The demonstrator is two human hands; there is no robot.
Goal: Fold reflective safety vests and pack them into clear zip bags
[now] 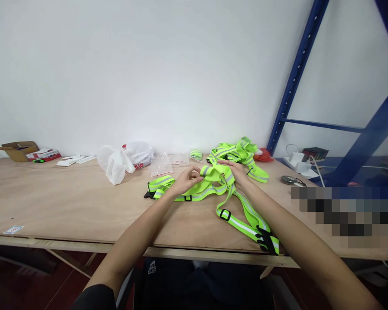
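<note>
A neon-green elastic reflective strap harness point(218, 175) with a silver stripe is bunched up just above the tabletop. My left hand point(188, 180) pinches its left edge between thumb and fingers. Around the gathered part from the right closes my right hand point(238, 173), its fingers partly hidden behind the webbing. Loose ends trail both ways: one runs left past a black slider to a black buckle point(149, 192). Another hangs toward the table's front edge, with a black slider point(225, 215) and a black side-release buckle point(267, 240) lying near my right forearm.
Behind my right hand lies a pile of similar green straps point(233, 151). Along the wall are a packed strap bundle point(196, 155), clear zip bags point(161, 165), a white plastic bag point(118, 162) and an open cardboard box point(17, 150). A tape measure point(288, 180) and blue rack post point(294, 82) stand right.
</note>
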